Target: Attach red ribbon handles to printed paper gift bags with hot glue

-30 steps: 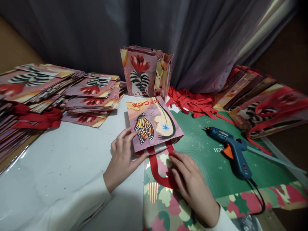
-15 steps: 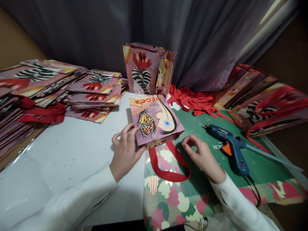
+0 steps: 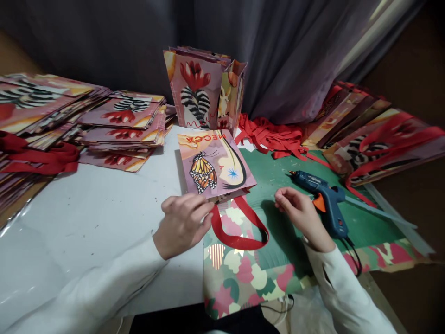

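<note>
A paper bag with a butterfly print lies flat in the middle, its opening facing me. From that opening a red ribbon handle loops onto the patterned sheet. My left hand is at the bag's near left corner, fingers bent and close together near the ribbon's left end; whether they pinch anything is hidden. Right of the bag, my right hand hovers over the green sheet, its thumb and fingertips together, with what may be between them too small to see. Beside it lies a blue glue gun with an orange trigger.
Stacks of flat bags lie at the left, with red ribbons on them. Upright bags stand at the back. A red ribbon pile lies behind the green sheet. More bags with handles stand at the right.
My left hand has drawn down off the bag's face to its near edge, its fingers more curled. My right hand has moved right, away from the bag. The view has shifted a little.
</note>
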